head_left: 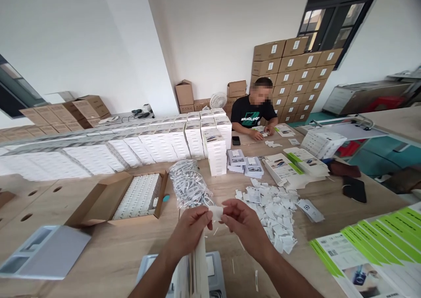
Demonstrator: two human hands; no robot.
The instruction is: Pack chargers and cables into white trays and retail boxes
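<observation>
Between my two hands is a small white paper piece [216, 213], pinched at its left end by my left hand [192, 228] and at its right end by my right hand [245, 223]. Thumbs and fingertips are closed on it, above the wooden table. Just beyond my right hand spreads a loose heap of small white paper pieces [274, 210]. A pile of bagged cables [190, 184] lies past my left hand. Under my wrists are grey-white plastic trays [215, 269] and a pale upright edge [199, 267], partly covered by my left arm.
An open carton [98, 201] of small white boxes [138, 195] stands left, near an insert tray [46, 252]. White box stacks [158, 144] line the back. Flat green-and-white packaging sleeves [378, 250] lie right. Across the table sits a person [253, 114] handling packaging.
</observation>
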